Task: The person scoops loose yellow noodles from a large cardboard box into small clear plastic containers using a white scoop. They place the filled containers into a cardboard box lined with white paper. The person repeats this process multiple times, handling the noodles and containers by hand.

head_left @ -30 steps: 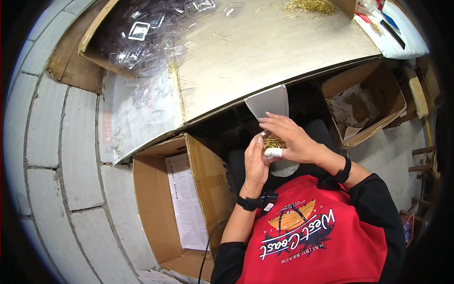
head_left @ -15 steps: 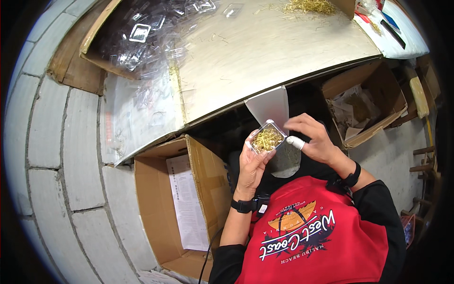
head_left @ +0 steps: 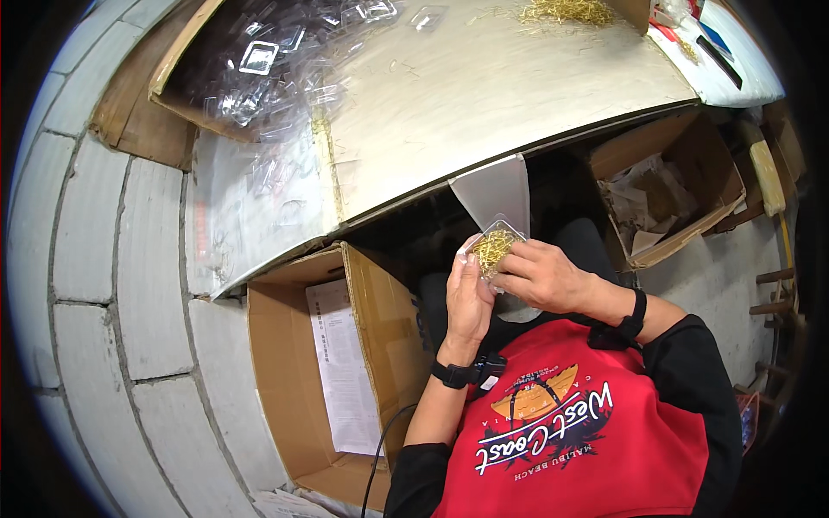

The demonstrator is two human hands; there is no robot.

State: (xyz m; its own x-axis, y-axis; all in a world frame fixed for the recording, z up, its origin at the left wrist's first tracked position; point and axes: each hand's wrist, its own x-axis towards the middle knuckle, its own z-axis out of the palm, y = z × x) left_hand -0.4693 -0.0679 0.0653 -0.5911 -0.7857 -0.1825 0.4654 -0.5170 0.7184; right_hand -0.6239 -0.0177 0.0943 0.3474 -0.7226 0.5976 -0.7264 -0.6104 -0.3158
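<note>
A small clear plastic box (head_left: 503, 223) is raised in front of me, filled with thin golden pin-like pieces (head_left: 491, 249). My left hand (head_left: 469, 298) is closed around its left and near side, the thumb along the edge. From the right, my right hand (head_left: 547, 278) has its fingers curled over the box's right side, against the golden pieces. Its fingertips are partly hidden, so what they press on is hard to see. Below the box stands a pale grey, upright panel (head_left: 494, 192) by the table edge.
The pale table (head_left: 449, 104) carries a pile of empty clear boxes (head_left: 285, 82) at the far left and a golden heap (head_left: 567, 10) at the back. An open carton (head_left: 389, 345) with a paper sheet stands left of me. Another carton (head_left: 665, 190) sits to the right.
My right hand has moved left and down onto the box, its fingers now curled over it. My left hand and the box have shifted slightly right.
</note>
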